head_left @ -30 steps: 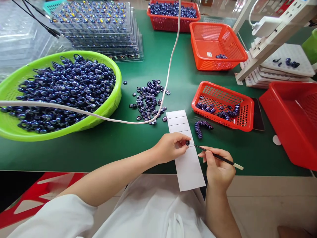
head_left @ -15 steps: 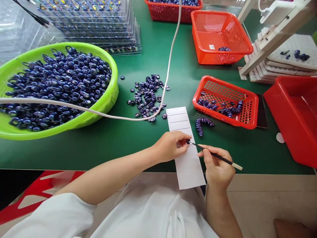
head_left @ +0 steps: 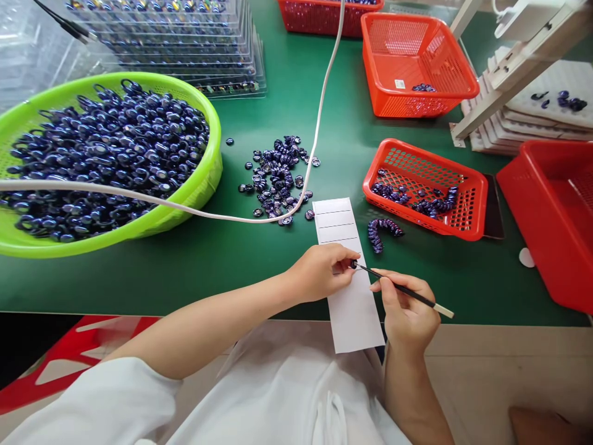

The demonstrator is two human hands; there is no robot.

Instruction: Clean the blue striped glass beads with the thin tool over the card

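Observation:
My left hand point(head_left: 322, 272) pinches a small dark piece point(head_left: 354, 264) between thumb and fingertips, over a white paper strip point(head_left: 354, 315) with black cross lines. In my right hand point(head_left: 410, 309) is a thin black brush point(head_left: 410, 292) with a pale end, its tip touching the small piece. A curved row of dark shiny pieces point(head_left: 376, 235) lies just right of the strip. Loose dark pieces point(head_left: 278, 176) are scattered on the green table beyond my left hand.
A green basket point(head_left: 210, 179) heaped with dark pieces stands left. Red baskets point(head_left: 472, 233) are at the right and back. Clear stacked trays point(head_left: 259, 74) stand behind. A white cable point(head_left: 319, 111) crosses the table. A metal post point(head_left: 504, 86) rises at right.
The view has shifted slightly. Both hands keep almost the same pose, with the brush tip still at the small piece.

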